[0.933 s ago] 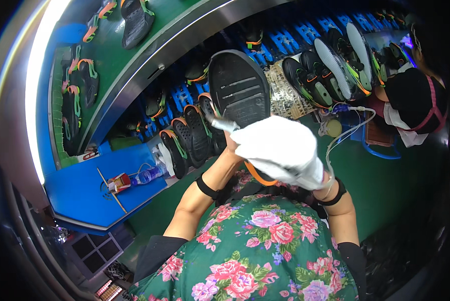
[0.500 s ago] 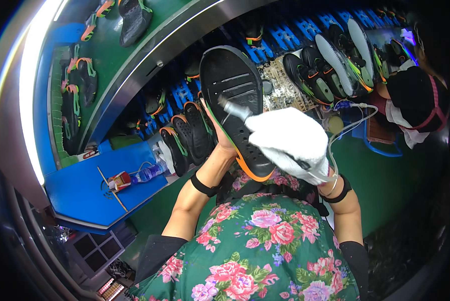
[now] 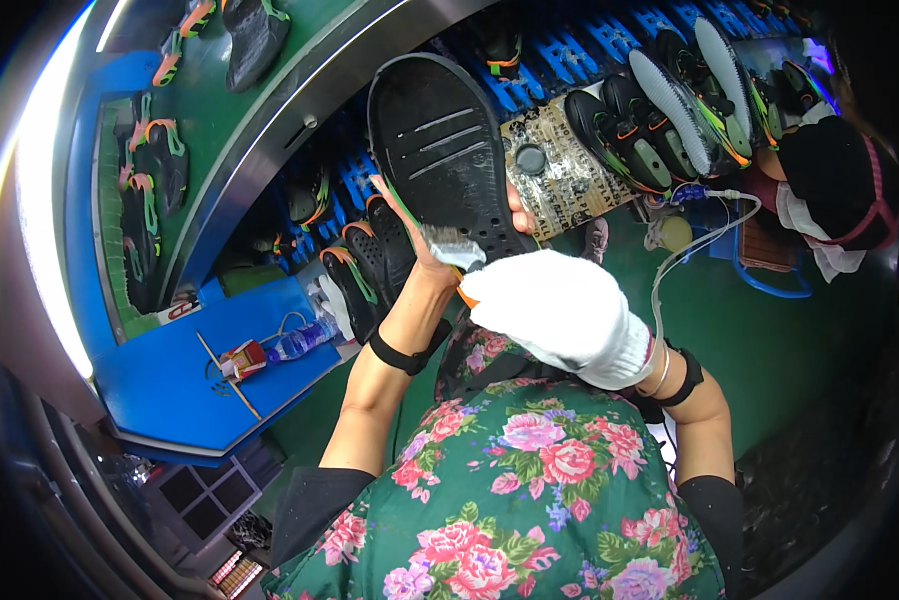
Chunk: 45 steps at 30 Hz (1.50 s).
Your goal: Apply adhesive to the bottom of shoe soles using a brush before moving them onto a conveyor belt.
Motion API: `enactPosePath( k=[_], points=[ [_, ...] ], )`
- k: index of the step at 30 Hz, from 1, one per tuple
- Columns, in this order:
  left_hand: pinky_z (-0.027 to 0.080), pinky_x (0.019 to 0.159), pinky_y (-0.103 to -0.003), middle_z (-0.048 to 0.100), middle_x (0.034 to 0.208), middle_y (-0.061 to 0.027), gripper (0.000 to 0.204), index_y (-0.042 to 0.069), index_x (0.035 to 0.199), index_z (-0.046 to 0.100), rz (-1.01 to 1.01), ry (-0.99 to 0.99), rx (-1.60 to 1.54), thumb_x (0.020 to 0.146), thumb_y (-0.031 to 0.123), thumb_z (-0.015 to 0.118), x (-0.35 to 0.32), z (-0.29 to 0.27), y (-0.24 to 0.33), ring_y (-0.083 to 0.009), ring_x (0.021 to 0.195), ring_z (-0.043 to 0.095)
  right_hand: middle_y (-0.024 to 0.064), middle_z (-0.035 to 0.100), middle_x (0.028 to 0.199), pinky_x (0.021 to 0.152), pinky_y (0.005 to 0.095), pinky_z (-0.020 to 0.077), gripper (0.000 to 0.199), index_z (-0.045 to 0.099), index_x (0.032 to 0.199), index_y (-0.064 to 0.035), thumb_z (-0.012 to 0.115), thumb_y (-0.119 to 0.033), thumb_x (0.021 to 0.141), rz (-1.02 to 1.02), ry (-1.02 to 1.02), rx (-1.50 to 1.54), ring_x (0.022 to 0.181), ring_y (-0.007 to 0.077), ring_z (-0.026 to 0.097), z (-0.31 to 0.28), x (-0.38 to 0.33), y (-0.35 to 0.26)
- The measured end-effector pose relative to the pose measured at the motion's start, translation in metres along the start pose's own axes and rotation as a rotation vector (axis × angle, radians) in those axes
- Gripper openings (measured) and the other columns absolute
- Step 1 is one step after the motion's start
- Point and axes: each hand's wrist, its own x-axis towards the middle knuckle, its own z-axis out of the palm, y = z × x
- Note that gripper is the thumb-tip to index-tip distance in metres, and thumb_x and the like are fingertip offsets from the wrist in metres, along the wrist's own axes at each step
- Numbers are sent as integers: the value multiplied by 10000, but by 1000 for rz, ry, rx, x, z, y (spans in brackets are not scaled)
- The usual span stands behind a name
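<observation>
Head camera view, looking down past a green floral top at two raised forearms. The bare left hand (image 3: 424, 245) is closed around the edge of a black rubber shoe sole with grooved tread (image 3: 447, 150), holding it up with the tread facing the camera; fingertips show on both sides of the sole. The right hand (image 3: 559, 310), in a white knitted glove, is closed on a small brush with pale bristles (image 3: 454, 248), and the bristles touch the lower part of the sole. Each wrist wears a black band. Behind the sole, rows of black shoes with orange and green trim (image 3: 629, 125) stand on blue holders. To the left lies a blue bench (image 3: 184, 385) carrying a small clear plastic bottle (image 3: 299, 340) and a thin wooden stick (image 3: 227, 375). At upper right sits another person in a black cap (image 3: 829, 180).
</observation>
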Motion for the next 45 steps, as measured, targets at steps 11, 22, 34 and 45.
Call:
enactPosePath(
  k=[11,22,34,45],
  points=[
    [498,769,-437,605,880,-158,1126,-51,1084,570,39,34,42,678,981,374,11,-5,13,-275,813,606,96,730,1074,791,364,559,356,719,1124,-66,740,-28,771,42,12,60,915,273,698,-12,3,0],
    [499,816,-456,600,980,-170,1169,-20,1177,547,98,-81,4,629,996,359,18,-4,25,-294,843,616,139,739,1016,759,343,559,179,742,922,-35,751,21,752,238,129,276,878,273,709,-12,1,1],
    [476,780,-431,589,942,-142,861,-28,1078,561,109,-114,190,851,798,468,25,0,34,-253,790,609,134,742,993,737,354,552,195,747,939,-40,740,14,752,258,129,253,853,274,707,-15,-3,2],
    [523,775,-493,629,1020,-259,1339,11,1307,505,17,-194,-12,497,1063,327,36,-7,38,-389,870,629,143,744,978,717,343,550,183,750,889,-29,761,1,709,278,156,216,823,267,704,-13,-7,1]
  ],
)
